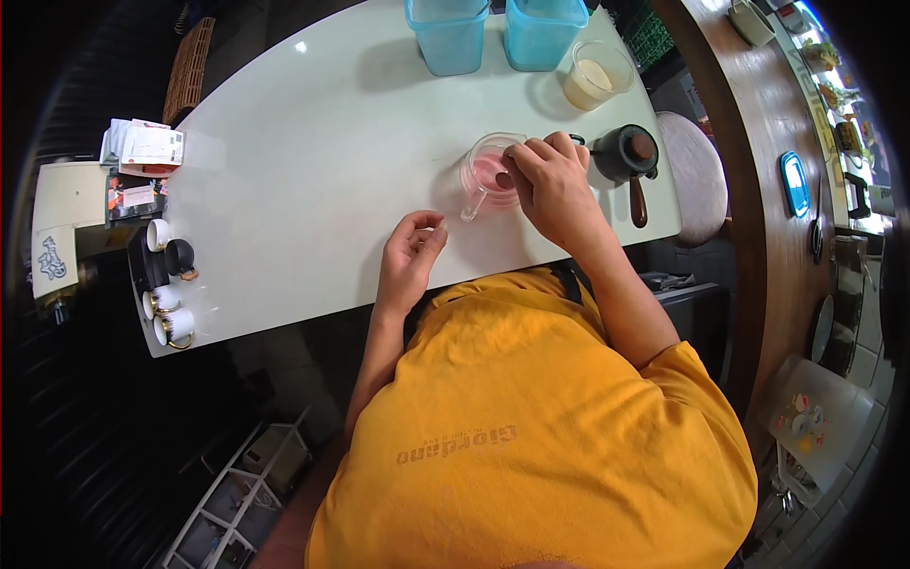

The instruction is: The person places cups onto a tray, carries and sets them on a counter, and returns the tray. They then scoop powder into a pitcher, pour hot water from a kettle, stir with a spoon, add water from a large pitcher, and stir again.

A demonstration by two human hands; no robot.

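Note:
A clear jug (473, 202) with pink contents (487, 169) stands on the white table, its handle towards me. My right hand (561, 194) is closed over the jug's right side, fingers bent down at the rim. A small dark reddish tip shows below those fingers inside the jug; what it belongs to is hidden by the hand. Left of the jug, my left hand (409, 261) hovers near the table's front edge with loosely curled fingers, thumb apart, holding nothing. Just right of my right hand sits a small dark pot (621, 152) with a wooden handle (638, 203).
Two blue translucent containers (447, 49) stand at the table's back. Beside them is a clear cup (607, 76) holding something cream-coloured. White cups (175, 327) and a dark cup (178, 257) line the left edge. A round stool (690, 175) and wooden counter (754, 228) lie rightward.

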